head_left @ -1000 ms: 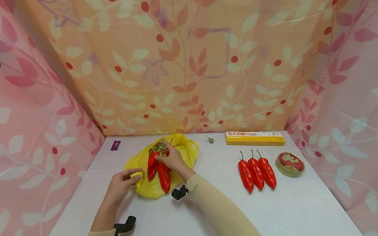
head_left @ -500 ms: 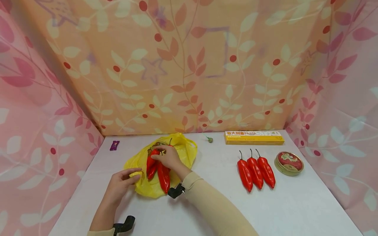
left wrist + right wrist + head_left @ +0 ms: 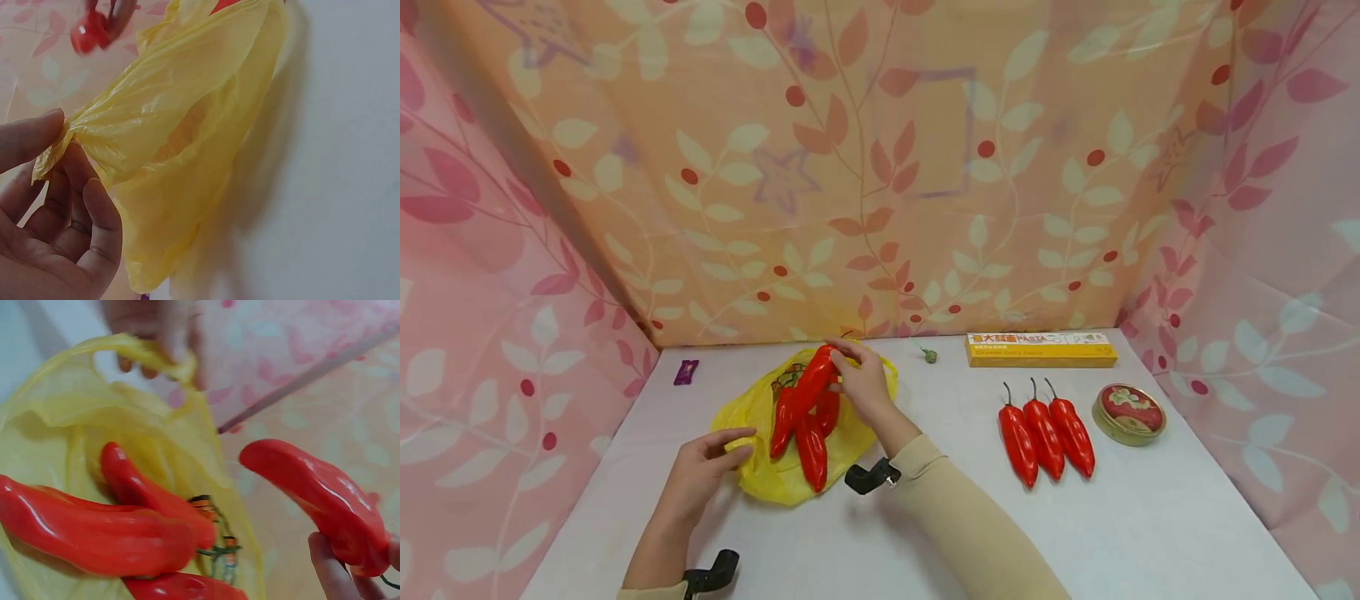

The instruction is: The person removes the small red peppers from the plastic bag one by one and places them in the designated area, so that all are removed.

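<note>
We see a white table (image 3: pixel 1150 533) enclosed by leaf-patterned fabric walls (image 3: pixel 880 167). Our right hand (image 3: pixel 865 385) pinches the stem end of a red pepper (image 3: pixel 805 392), fingers curled round it, and holds it raised and tilted above a yellow plastic bag (image 3: pixel 756 417); in the right wrist view this red pepper (image 3: pixel 319 500) hangs clear of the bag, with our fingertips (image 3: pixel 331 569) at its lower end. Our left hand (image 3: pixel 703 471) grips the near edge of the yellow plastic bag (image 3: pixel 187 144); in the left wrist view the thumb and fingers (image 3: pixel 100 212) pinch a gathered fold of the film, and the rest of the bag spreads over the table. Other red peppers (image 3: pixel 811 446) lie on the bag; in the right wrist view we count at least three of these red peppers (image 3: pixel 94 531), touching one another. To the right, well apart from the bag, three more peppers (image 3: pixel 1047 429) lie side by side with stems pointing away from us, just beside a round tin (image 3: pixel 1129 412). A yellow pasta box (image 3: pixel 1041 350) lies along the back wall, a small green item (image 3: pixel 930 356) sits left of it, and a purple wrapper (image 3: pixel 685 372) lies near the left wall.
</note>
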